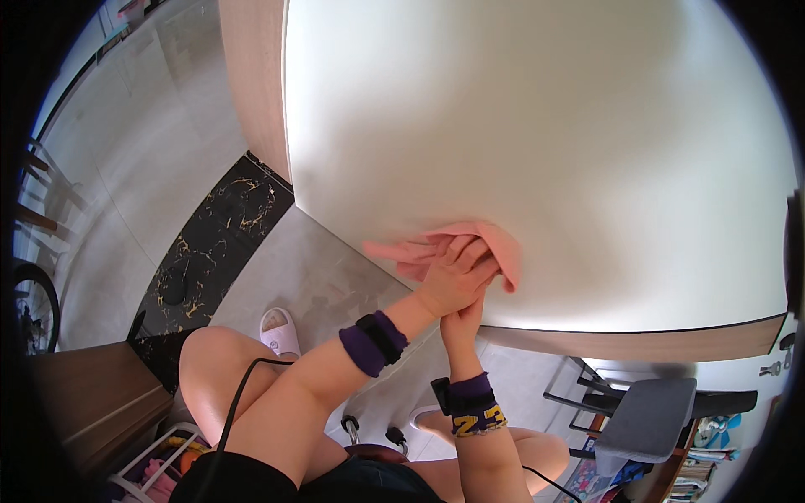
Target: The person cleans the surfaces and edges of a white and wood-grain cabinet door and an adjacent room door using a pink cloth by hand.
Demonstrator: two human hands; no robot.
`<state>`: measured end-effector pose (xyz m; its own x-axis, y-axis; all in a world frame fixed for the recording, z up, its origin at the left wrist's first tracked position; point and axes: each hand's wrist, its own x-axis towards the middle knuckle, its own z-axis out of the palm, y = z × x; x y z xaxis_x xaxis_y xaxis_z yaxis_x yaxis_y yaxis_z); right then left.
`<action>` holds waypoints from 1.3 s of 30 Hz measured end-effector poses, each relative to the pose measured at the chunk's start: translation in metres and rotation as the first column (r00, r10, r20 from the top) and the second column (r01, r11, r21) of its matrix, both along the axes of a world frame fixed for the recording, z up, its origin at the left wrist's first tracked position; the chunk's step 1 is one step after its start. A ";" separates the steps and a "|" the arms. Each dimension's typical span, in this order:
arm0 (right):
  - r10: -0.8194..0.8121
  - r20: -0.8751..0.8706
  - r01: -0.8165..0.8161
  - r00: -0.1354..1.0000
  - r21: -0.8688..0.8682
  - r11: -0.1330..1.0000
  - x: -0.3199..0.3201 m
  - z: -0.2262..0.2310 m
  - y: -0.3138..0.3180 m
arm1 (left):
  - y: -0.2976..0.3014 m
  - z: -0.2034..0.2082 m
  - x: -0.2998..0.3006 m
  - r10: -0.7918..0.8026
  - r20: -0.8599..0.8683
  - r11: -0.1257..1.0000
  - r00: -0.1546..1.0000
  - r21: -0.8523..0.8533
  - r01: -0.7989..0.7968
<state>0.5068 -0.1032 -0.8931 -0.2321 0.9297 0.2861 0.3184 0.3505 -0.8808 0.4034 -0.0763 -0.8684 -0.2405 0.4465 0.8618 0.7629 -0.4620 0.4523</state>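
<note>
Crumpled pink cloth (440, 237) on a big flat white panel (520, 126)

The cloth lies longways, its thin end pointing left and its right end bending down. Hands hide its middle. The left hand (457, 281) is half open, bent fingers resting over it. The right hand (461, 318) tucks underneath; I cannot tell its grip.

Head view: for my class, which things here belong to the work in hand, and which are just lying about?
In use:
- pink cloth, on the white surface
- white surface
- left hand, on the cloth
- right hand, partly hidden beneath the left

Just about:
- grey chair, lower right
- brown wooden cabinet, lower left
</note>
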 end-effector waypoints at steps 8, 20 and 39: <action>0.190 0.277 -0.260 0.942 0.244 0.934 -0.052 0.036 0.024 | 0.037 0.006 -0.087 0.180 0.159 0.977 0.971 -0.147 -0.157; 0.541 0.503 -0.681 0.674 0.140 0.719 -0.156 -0.019 0.061 | 0.069 -0.122 -0.248 0.489 0.711 0.851 0.506 -0.260 -0.456; 0.645 0.595 -0.677 0.479 -0.218 0.703 -0.081 -0.126 0.069 | 0.068 -0.351 -0.126 0.216 0.704 0.963 -0.677 -0.266 0.030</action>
